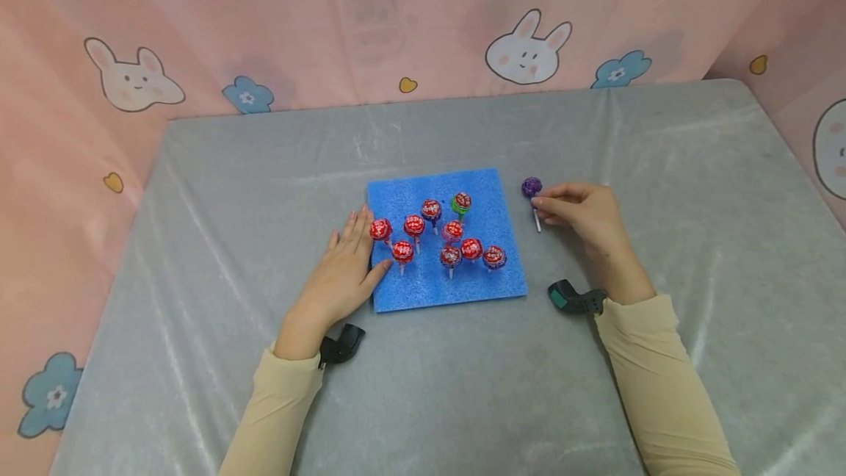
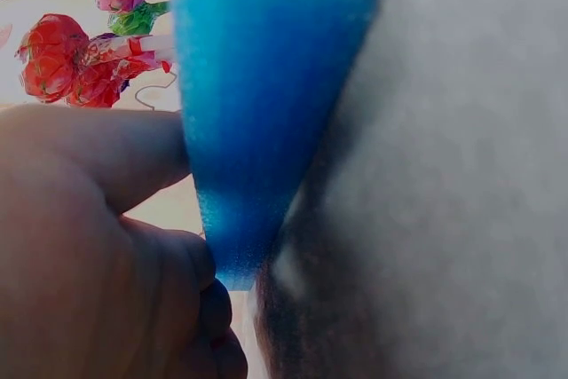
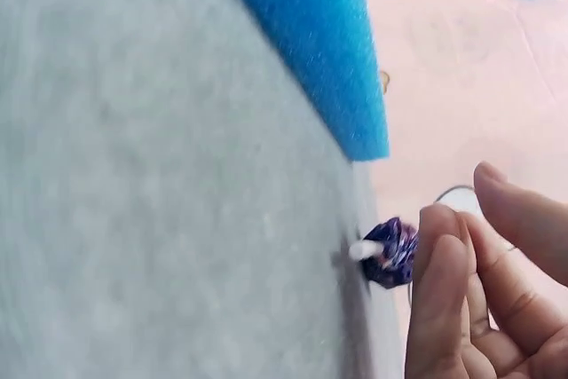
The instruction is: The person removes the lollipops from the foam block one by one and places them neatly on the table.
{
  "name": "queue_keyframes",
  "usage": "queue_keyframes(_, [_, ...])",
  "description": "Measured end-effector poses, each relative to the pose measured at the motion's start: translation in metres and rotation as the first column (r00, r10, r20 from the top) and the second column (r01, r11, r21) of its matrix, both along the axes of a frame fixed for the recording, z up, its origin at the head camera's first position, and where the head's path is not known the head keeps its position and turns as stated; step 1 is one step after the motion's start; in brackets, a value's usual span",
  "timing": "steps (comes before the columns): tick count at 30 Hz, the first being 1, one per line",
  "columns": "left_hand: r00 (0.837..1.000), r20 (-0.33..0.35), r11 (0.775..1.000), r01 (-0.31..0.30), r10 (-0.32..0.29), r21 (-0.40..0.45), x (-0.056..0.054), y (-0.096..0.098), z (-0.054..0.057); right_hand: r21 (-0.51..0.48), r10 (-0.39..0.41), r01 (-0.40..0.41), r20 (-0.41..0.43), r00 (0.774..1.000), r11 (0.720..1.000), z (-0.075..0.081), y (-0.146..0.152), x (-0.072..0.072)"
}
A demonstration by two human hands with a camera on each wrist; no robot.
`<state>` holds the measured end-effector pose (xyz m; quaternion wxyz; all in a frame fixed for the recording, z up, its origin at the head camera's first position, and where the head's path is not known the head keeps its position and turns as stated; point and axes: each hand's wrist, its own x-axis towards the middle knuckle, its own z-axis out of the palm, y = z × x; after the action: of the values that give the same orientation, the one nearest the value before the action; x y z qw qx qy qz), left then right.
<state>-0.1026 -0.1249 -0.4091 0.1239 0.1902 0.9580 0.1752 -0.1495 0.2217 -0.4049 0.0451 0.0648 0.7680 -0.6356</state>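
My left hand (image 1: 341,272) lies along the left edge of a blue foam board (image 1: 423,292), fingers extended, thumb over the board's edge. In the left wrist view the board (image 2: 266,59) partly shows beside that hand (image 2: 98,246). Several wrapped lollipops stand upright in the board, among them a green-wrapped lollipop (image 1: 460,203) and a red lollipop (image 1: 414,225). Right of the board lies a purple lollipop (image 1: 532,186), its white stick pointing toward me. My right hand (image 1: 584,213) has its fingertips at that stick. In the right wrist view the fingers (image 3: 439,290) hover just above the purple lollipop (image 3: 390,255), thumb and fingers parted.
A grey cloth (image 1: 463,388) covers the table. Behind it hangs a pink curtain (image 1: 429,13) with printed rabbits and flowers. A dark wrist device (image 1: 342,344) sits on the left wrist, another wrist device (image 1: 573,298) on the right.
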Motion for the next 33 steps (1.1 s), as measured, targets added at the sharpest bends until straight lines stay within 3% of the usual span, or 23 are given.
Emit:
queue_keyframes(8, [0.999, -0.035, 1.000, 0.009, -0.009, -0.004, -0.006, 0.003, 0.005, 0.163, 0.119, -0.109, -0.054, 0.991, 0.981, 0.016, -0.011, -0.001])
queue_keyframes(13, [0.999, -0.035, 1.000, 0.011, -0.011, 0.000, 0.000, 0.002, 0.004, 0.240, 0.213, -0.199, -0.034, 0.976, 0.950, 0.020, -0.025, 0.002])
queue_keyframes(18, [0.999, -0.033, 1.000, 0.004, -0.003, 0.016, 0.003, 0.001, 0.002, 0.197, 0.243, -0.232, -0.031, 0.970, 0.953, 0.027, -0.041, -0.001])
queue_keyframes(33, [1.000, -0.028, 1.000, 0.000, 0.001, 0.030, 0.005, 0.000, -0.001, 0.057, 0.294, -0.289, -0.115, 0.949, 0.956, 0.022, -0.063, -0.001])
